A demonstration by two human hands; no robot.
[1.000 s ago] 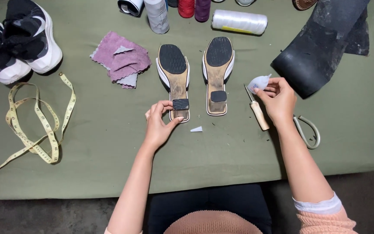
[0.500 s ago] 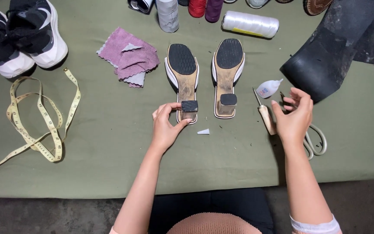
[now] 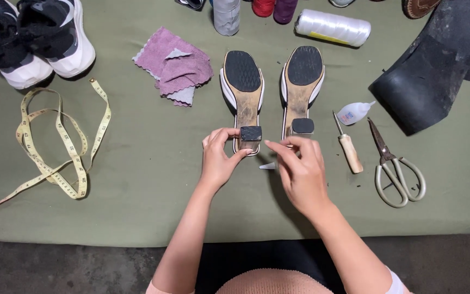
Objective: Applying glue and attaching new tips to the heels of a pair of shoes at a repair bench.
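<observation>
Left hand (image 3: 218, 158) pinches the black heel block (image 3: 251, 133) of the left sandal (image 3: 244, 98), sole up at table (image 3: 137, 207) centre. Right hand (image 3: 300, 166), fingers curled together, touches the right sandal (image 3: 300, 90) heel; grip unclear. Bare olive cloth toward 6 o'clock. Awl (image 3: 348, 147) and scissors (image 3: 395, 166) at 3 o'clock (wood handle, metal loops). Rubber sheet (image 3: 436, 71) cut off at 1 o'clock.

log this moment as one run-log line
left hand: grips heel of left sandal | right hand: fingers pinched beside right sandal heel | awl, scissors: lying untouched at right
</observation>
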